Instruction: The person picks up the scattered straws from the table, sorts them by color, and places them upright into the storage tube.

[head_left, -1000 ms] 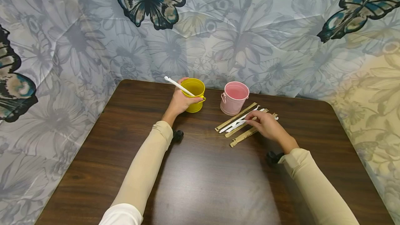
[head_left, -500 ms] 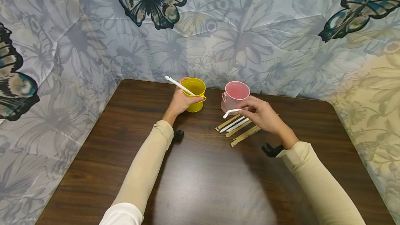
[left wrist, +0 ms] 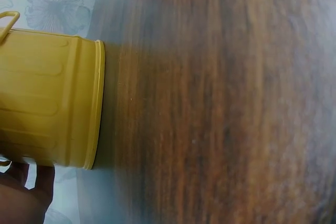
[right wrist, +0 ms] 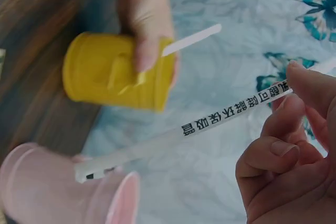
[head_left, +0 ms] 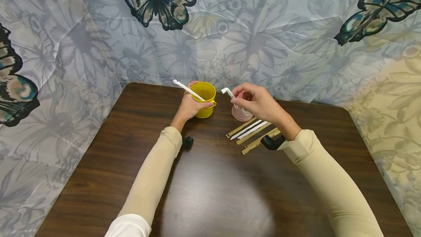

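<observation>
My left hand (head_left: pixel 190 107) grips a small yellow bucket (head_left: pixel 207 112), thumb near the rim by a side handle. A white straw (head_left: pixel 186 89) leans out of this bucket toward the left. My right hand (head_left: pixel 258 101) pinches another white straw (head_left: pixel 227 91) between thumb and fingers; dark printed characters run along its wrapper (right wrist: pixel 220 115) in the right wrist view. It is held in the air at the pink bucket (head_left: pixel 240 115), which the hand partly hides in the head view. The left wrist view shows the yellow bucket's ribbed wall (left wrist: pixel 42 98) and fingertips below it.
Beside the pink bucket, several straws lie in a loose row on the dark wooden table (head_left: pixel 210 178): white ones (head_left: pixel 246 131) and others in brown paper (head_left: pixel 252 146). The right forearm reaches over toward them. A butterfly-print cloth (head_left: pixel 184 46) hangs behind the table's back edge.
My right hand has lifted a white straw from the row and carried it up and left to the pink bucket. My left hand and the yellow bucket have stayed in place.
</observation>
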`<state>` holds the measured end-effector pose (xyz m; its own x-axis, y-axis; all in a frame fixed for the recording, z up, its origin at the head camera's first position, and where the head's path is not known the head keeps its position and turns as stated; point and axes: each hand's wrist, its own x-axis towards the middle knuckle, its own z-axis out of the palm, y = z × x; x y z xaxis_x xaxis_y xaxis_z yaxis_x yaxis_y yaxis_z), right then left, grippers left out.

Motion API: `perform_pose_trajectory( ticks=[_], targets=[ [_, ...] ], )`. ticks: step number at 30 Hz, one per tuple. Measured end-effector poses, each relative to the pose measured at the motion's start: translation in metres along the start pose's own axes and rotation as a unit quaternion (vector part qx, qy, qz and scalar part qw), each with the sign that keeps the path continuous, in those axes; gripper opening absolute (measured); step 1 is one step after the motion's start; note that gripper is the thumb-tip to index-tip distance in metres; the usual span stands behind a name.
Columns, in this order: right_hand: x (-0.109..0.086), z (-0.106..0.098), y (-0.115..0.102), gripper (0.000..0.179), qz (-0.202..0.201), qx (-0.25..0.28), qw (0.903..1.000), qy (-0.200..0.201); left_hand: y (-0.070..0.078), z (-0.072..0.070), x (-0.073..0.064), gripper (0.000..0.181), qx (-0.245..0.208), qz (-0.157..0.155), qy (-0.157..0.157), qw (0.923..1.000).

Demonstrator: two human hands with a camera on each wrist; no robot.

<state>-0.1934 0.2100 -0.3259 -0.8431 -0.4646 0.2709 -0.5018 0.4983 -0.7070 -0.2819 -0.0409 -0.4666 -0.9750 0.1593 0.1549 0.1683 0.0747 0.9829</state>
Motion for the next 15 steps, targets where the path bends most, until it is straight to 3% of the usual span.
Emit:
perform_pose_trajectory(
  ticks=[8,15],
  targets=[
    [0.039,0.005,-0.018,0.015,-0.013,0.048,0.9987,0.009,-0.001,0.0,0.002,0.108,0.003,0.007,-0.006,1.0],
    [0.075,0.023,-0.028,0.013,0.002,0.119,0.9925,0.028,-0.001,-0.004,0.0,0.107,0.024,0.008,-0.004,0.9997]
  ],
)
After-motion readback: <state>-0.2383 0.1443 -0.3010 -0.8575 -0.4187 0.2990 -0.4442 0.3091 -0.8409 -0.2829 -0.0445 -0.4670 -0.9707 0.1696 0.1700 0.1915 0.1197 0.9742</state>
